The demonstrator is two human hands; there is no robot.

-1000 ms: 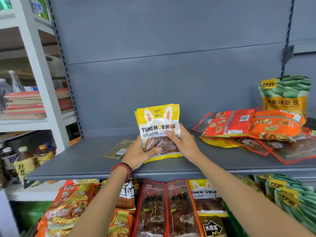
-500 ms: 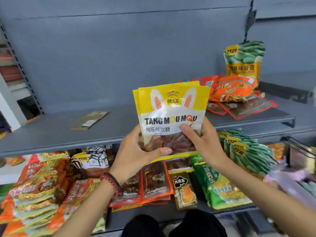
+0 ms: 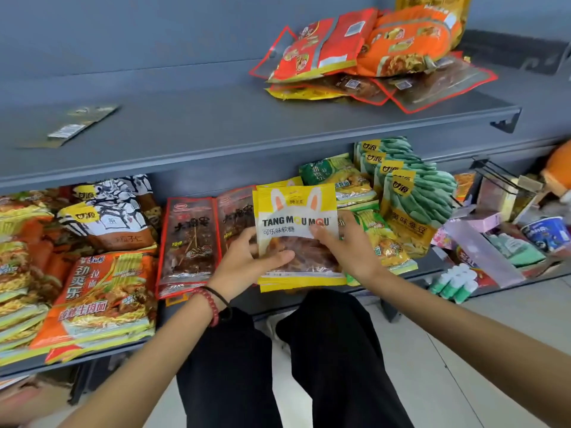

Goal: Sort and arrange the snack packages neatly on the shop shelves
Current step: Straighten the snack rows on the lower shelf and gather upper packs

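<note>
Two-handed, gripped a stack of yellow candy packs (image 3: 298,223) low before the lower shelf (image 3: 262,301) — left hand (image 3: 244,264) with its thumb laid across the clear window and fingers tucked behind, right hand (image 3: 349,245) clasping the opposite edge the same way. Held that stack in front of the gap between the red skewer packs (image 3: 188,239) and the green noodle packs (image 3: 336,177); could not tell whether it touched the shelf.

Looked, on judgement, like the placing step: like with like, down onto the lower tier. Called next, most likely, for squaring the edges, easing the stack flat into that gap and keeping the neighbours from sliding.

Counted now. Saw layered edges in the held stack, more than one pack, but could not fix the number. Spotted two red skewer packs side by side. Picked out four yellow labels among the green pea bags (image 3: 414,193), so four at least. Made out two white-and-black bags (image 3: 108,217) at the left, two green noodle packs showing, and orange noodle packs (image 3: 102,298) heaped too deep to number. Found, on the upper shelf (image 3: 216,131), one flat olive packet (image 3: 71,125) alone at the left and a loose pile (image 3: 370,41) at the right — two orange-red bags on top, clear red-edged ones beneath, perhaps two. Judged that pile unsorted.
</note>
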